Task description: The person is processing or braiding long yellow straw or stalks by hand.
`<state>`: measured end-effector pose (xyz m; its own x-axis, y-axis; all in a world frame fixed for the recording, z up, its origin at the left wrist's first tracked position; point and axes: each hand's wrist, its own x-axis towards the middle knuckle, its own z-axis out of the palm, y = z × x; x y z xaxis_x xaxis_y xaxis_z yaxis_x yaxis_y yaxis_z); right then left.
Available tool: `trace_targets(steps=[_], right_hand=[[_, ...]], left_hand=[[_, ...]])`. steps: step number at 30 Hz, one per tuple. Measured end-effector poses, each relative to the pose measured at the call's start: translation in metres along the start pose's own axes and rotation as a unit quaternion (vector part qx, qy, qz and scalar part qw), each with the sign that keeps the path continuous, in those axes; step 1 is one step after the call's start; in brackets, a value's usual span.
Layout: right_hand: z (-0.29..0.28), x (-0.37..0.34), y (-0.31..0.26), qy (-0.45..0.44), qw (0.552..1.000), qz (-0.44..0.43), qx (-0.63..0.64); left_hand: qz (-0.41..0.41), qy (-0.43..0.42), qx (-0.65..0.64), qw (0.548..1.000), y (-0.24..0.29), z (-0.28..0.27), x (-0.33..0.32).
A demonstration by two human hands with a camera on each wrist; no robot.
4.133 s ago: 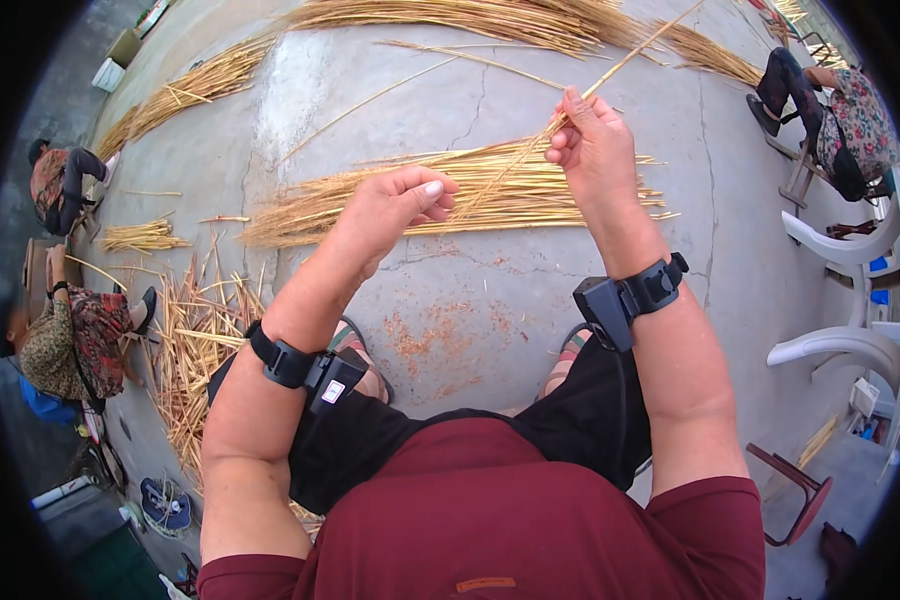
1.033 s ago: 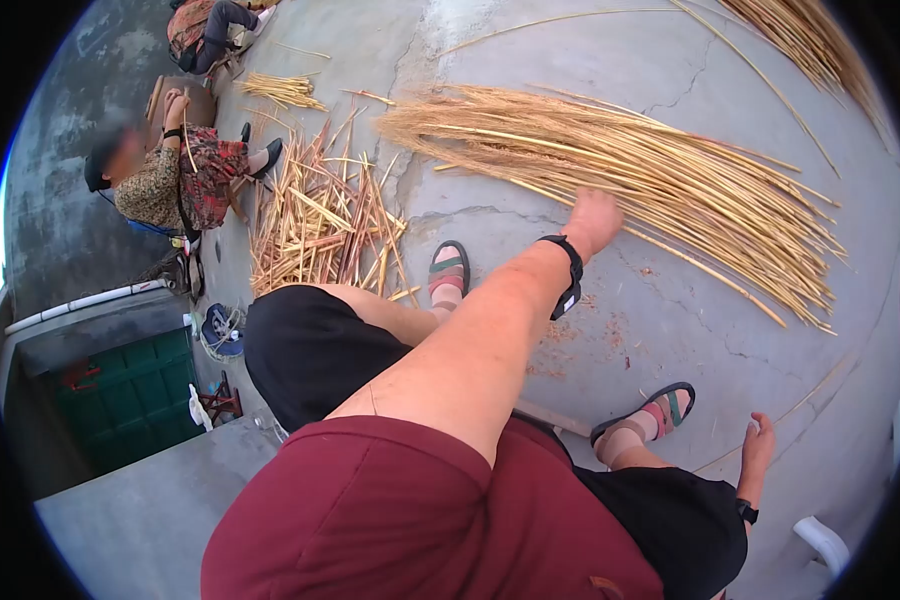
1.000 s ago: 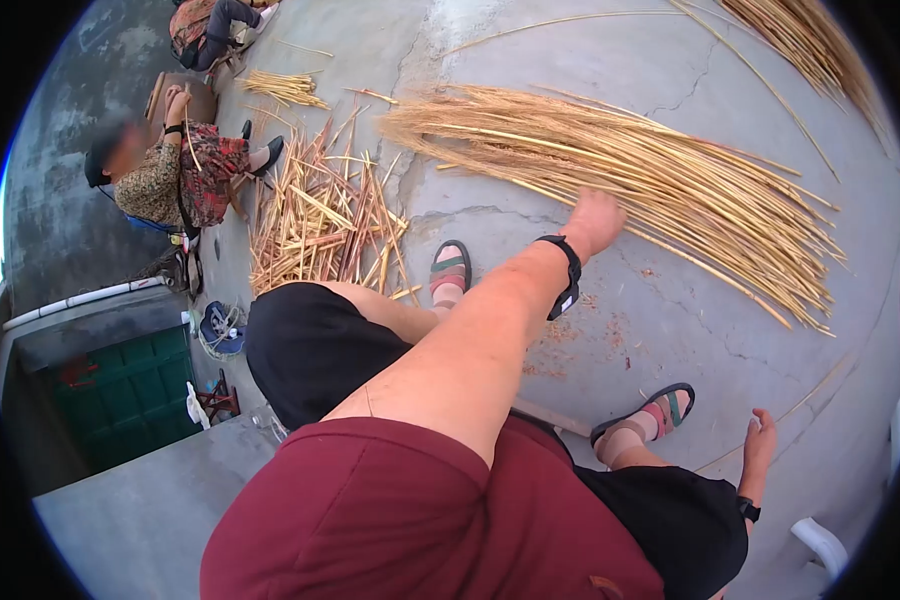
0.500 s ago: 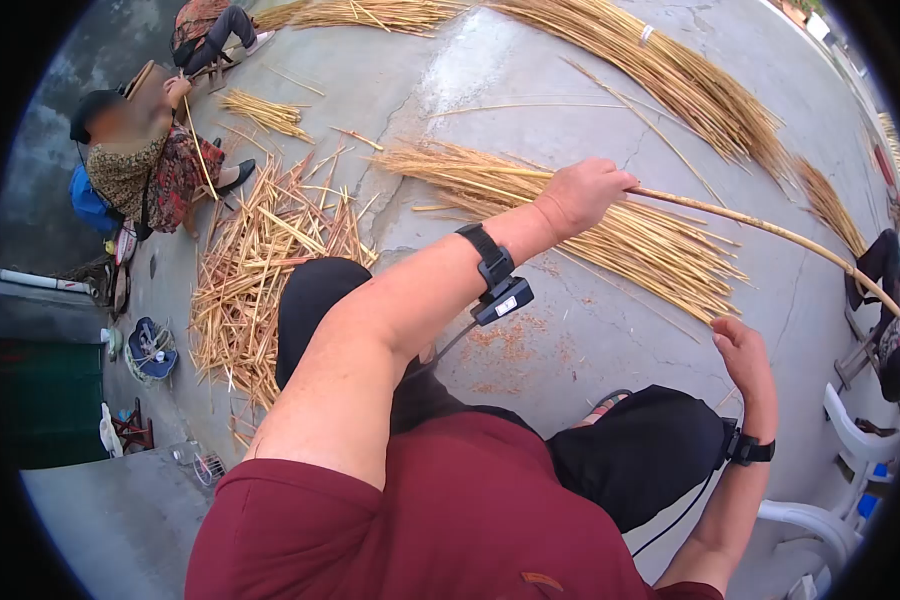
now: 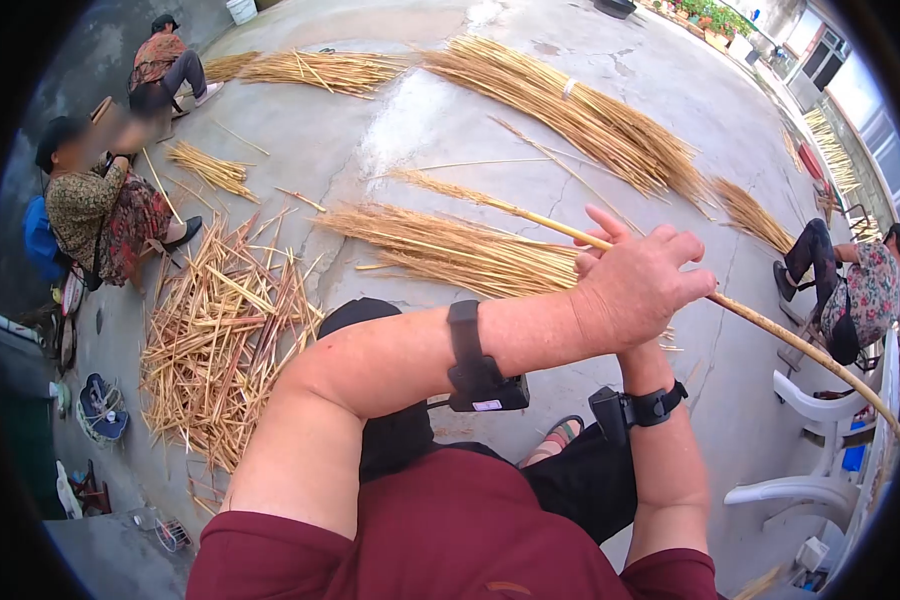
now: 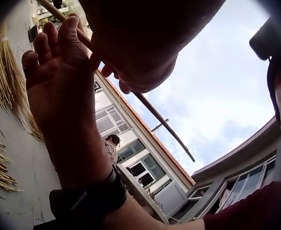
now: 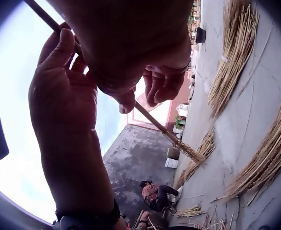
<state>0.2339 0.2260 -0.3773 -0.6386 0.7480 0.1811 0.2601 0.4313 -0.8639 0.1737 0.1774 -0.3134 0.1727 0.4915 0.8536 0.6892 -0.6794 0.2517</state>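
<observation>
One long stalk slants across the head view, its bushy tip at the left. My left hand grips it from above, several fingers loosely spread; in the right wrist view the thumb of the left hand lies against the stalk. Partly hidden under the left hand, my right hand holds the stalk nearer its bushy tip. The left wrist view shows the right hand with the stalk crossing at its fingers. A stalk bundle lies on the floor beyond.
Cut pieces form a pile at the left. A tied bundle and other bundles lie farther back. Two people sit at the left, another person at the right, near white chairs.
My right hand has come up from the lower right to the stalk, beside the left hand. The left hand has moved right and lower in view with the stalk, whose bushy end now shows.
</observation>
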Motion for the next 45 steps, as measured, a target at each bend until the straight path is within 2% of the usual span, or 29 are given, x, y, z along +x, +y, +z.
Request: trace_targets(steps=[3, 6, 8, 11, 14, 17, 20, 21, 22, 23, 24, 25, 27, 30, 31, 34, 38, 41, 44, 45], right_hand=[[0.003, 0.003, 0.015, 0.062, 0.99, -0.011, 0.129], [-0.012, 0.004, 0.027, 0.112, 0.964, -0.024, 0.24], [-0.029, 0.004, 0.035, 0.148, 0.951, -0.029, 0.27], [-0.056, 0.004, 0.047, 0.187, 0.941, -0.008, 0.282], [-0.077, 0.0, 0.066, 0.179, 0.935, 0.016, 0.306], [-0.079, -0.002, 0.071, 0.183, 0.919, 0.023, 0.348], [-0.067, -0.001, 0.046, 0.207, 0.894, 0.031, 0.396], [-0.063, -0.002, 0.036, 0.188, 0.894, 0.059, 0.402], [-0.061, -0.003, 0.041, 0.154, 0.912, 0.095, 0.367], [-0.057, -0.006, 0.039, 0.107, 0.925, 0.132, 0.339], [-0.051, -0.009, 0.036, 0.079, 0.933, 0.171, 0.306], [-0.045, -0.012, 0.045, 0.043, 0.935, 0.184, 0.3], [-0.037, -0.013, 0.049, 0.042, 0.93, 0.218, 0.292], [-0.033, -0.013, 0.051, 0.043, 0.938, 0.199, 0.28], [-0.033, -0.013, 0.046, 0.048, 0.945, 0.192, 0.259], [-0.028, -0.009, 0.055, 0.063, 0.952, 0.18, 0.24], [-0.027, -0.008, 0.054, 0.071, 0.964, 0.158, 0.2], [-0.023, -0.007, 0.047, 0.092, 0.966, 0.147, 0.193], [-0.019, -0.005, 0.052, 0.091, 0.968, 0.142, 0.183], [-0.017, -0.004, 0.053, 0.088, 0.97, 0.136, 0.183]], left_hand=[[-0.019, -0.011, 0.01, 1.0, -0.001, 0.01, -0.008], [-0.02, 0.074, 0.038, 0.996, -0.023, -0.023, -0.008], [-0.123, -0.023, 0.054, 0.991, -0.062, -0.021, -0.036], [-0.282, -0.178, 0.024, 0.943, -0.104, -0.018, -0.073], [-0.337, -0.245, -0.03, 0.909, -0.103, -0.012, -0.082], [-0.332, -0.256, -0.065, 0.906, -0.097, 0.002, -0.086], [-0.358, -0.262, -0.113, 0.889, -0.089, 0.003, -0.08], [-0.372, -0.24, -0.138, 0.886, -0.085, 0.004, -0.077], [-0.402, -0.253, -0.148, 0.867, -0.083, 0.009, -0.075], [-0.447, -0.268, -0.199, 0.83, -0.078, 0.008, -0.07], [-0.549, -0.271, -0.281, 0.739, -0.077, 0.014, -0.071], [-0.561, -0.272, -0.302, 0.721, -0.073, 0.015, -0.073], [-0.587, -0.268, -0.331, 0.688, -0.075, 0.014, -0.075], [-0.611, -0.266, -0.367, 0.649, -0.08, 0.012, -0.085], [-0.61, -0.267, -0.362, 0.652, -0.085, 0.01, -0.085], [-0.542, -0.283, -0.336, 0.717, -0.09, 0.009, -0.087], [-0.431, -0.267, -0.197, 0.839, -0.088, 0.009, -0.089], [-0.45, -0.241, -0.192, 0.838, -0.087, 0.012, -0.091], [-0.418, -0.176, -0.176, 0.874, -0.087, 0.021, -0.099], [-0.419, -0.195, -0.164, 0.871, -0.085, 0.017, -0.097]])
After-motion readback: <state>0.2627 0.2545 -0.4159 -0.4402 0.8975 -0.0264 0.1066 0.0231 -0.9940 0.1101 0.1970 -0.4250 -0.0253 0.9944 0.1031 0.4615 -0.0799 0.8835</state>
